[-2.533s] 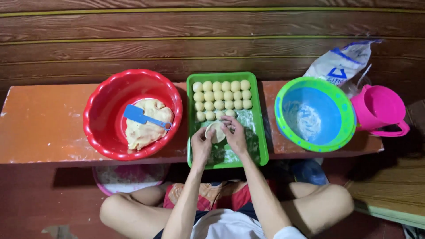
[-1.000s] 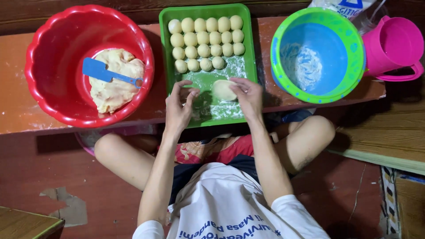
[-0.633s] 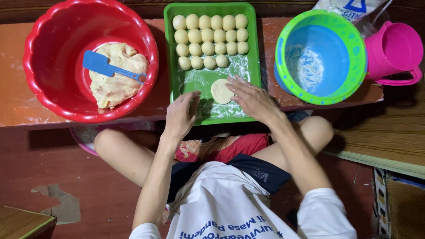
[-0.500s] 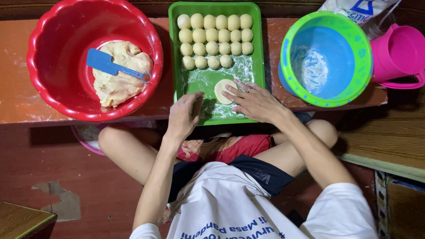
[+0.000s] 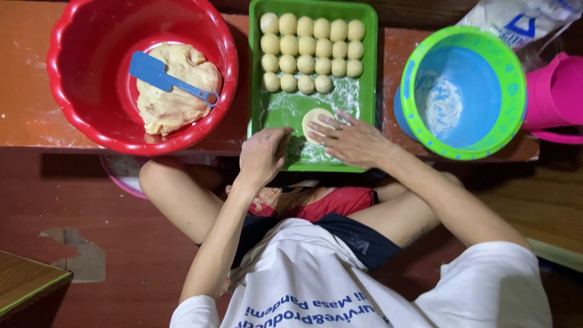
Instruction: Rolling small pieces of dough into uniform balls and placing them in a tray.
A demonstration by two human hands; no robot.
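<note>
A flattened dough disc [image 5: 316, 121] lies on the floured floor of the green tray [image 5: 373, 85], below rows of dough balls [image 5: 313, 53]. The right hand [image 5: 352, 138] presses it with flat, spread fingers; the left hand [image 5: 262, 155] rests loosely curled, empty, at the tray's near edge. Shaping looks underway; lifting the soft disc would call for gentle fingers.

Right hand [image 5: 352, 141] covers approx. half the dough disc [image 5: 316, 122]. Red bowl [image 5: 73, 91] & green tray [image 5: 371, 73] cut off at far edge; pink jug [image 5: 555, 97] & flour bag [image 5: 522, 21] cut at right. Bowl under bench mostly hidden.
</note>
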